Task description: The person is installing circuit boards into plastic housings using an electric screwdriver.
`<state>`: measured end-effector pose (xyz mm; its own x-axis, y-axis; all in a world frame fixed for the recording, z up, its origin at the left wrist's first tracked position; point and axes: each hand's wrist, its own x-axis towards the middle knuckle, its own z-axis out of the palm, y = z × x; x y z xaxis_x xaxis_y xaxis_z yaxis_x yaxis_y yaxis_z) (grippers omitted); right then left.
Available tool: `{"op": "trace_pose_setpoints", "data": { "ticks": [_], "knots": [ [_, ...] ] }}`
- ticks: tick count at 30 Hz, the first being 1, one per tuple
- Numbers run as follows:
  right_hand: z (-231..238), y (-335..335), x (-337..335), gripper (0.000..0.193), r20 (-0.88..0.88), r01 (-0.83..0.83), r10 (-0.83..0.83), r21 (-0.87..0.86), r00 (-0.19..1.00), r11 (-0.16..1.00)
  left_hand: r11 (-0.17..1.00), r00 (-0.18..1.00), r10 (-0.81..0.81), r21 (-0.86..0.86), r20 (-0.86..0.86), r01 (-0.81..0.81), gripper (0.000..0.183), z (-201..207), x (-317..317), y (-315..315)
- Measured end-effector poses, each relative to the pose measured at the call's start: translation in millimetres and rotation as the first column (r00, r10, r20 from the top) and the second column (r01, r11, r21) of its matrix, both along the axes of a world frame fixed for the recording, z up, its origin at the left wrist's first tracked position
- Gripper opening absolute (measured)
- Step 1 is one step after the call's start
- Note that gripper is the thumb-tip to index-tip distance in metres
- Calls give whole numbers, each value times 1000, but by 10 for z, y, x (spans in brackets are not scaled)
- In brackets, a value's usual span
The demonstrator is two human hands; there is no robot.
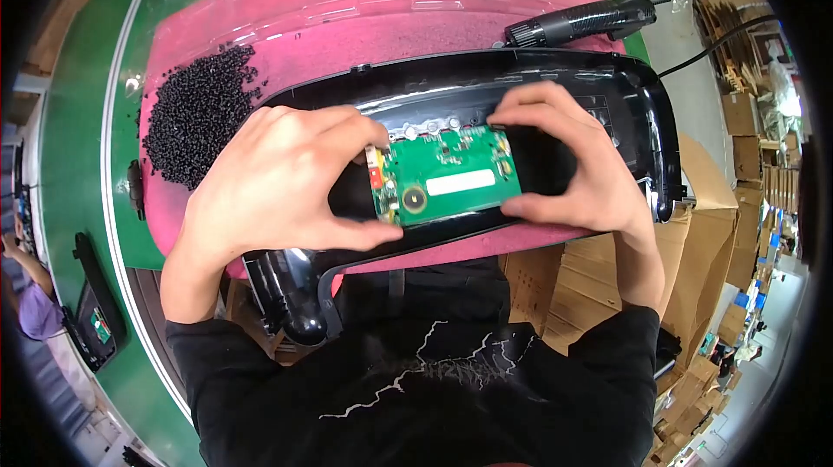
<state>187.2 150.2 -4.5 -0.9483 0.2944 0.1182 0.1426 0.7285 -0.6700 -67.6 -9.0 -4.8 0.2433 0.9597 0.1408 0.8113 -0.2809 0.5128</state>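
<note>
A green circuit board (464,155) with a white label strip and a round buzzer-like part lies level between my hands, over a long glossy black plastic housing (304,96). My left hand (291,176) grips the board's left end, thumb at the near corner and fingers at the far one. At the right end, my right hand (573,163) pinches it the same way, thumb near and fingertips far. Whether the board touches the housing beneath cannot be made out. The housing's rounded handle-like end (291,302) juts past the mat's near edge.
Small black screws (195,116) lie heaped on the pink mat (364,33) at left. A black electric screwdriver (581,20) with a cord rests beyond the housing. Cardboard boxes (599,280) stand at right. Far left, another housing (95,315) sits on the green table near another person (39,306).
</note>
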Motion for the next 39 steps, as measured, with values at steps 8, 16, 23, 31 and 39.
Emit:
{"op": "trace_pose_setpoints", "data": {
  "ticks": [8,16,23,31,39],
  "knots": [
    [-106,2,-100,61,52,117,-121,69,991,991,987,987,153,-47,-56,-156,55,-53,54,89],
    [-107,-50,-188,62,90,134,-142,93,986,987,975,986,156,-149,-50,-162,54,-73,-38,105],
    [-101,-75,-255,63,105,133,-142,89,984,987,968,986,154,-193,-55,-162,54,-72,-118,79],
    [-31,-182,-326,76,183,125,-142,103,973,987,991,993,100,-87,-61,-105,66,-90,-223,-66],
    [-52,713,27,42,-368,665,-824,-488,431,566,887,888,457,100,-51,-451,19,-89,-937,-104]
  ]
}}
